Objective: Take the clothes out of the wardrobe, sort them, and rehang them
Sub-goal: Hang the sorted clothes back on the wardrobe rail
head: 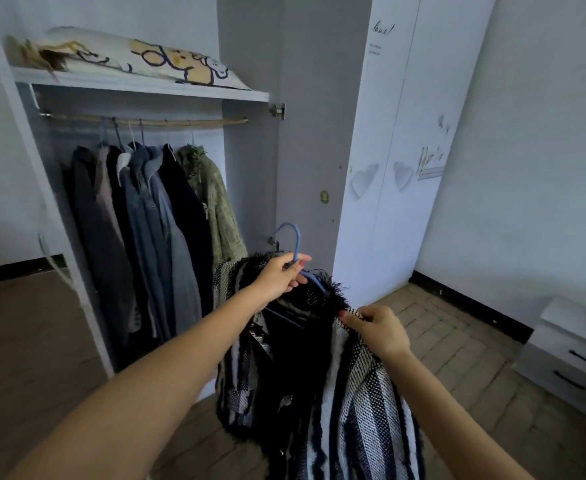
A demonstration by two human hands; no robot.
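We face the open wardrobe (250, 168), which fills the left and middle of our view. A pillow (139, 58) lies on its top shelf (139, 85). Below the shelf runs the rail (146, 121), and a row of hung clothes (153, 216) hangs from it, crowded toward the middle. To the right of the open bay stand the closed doors (402, 133). Further right, low against the wall, sits a drawer unit (568, 362) on the floor (24, 341). In front of the wardrobe, nearest us, hangs a garment (353, 393) on a hanger (296, 244): our left hand (279, 277) holds the hanger from above, and our right hand (378, 329) pinches the garment at its right shoulder, below and to the right of the left hand.
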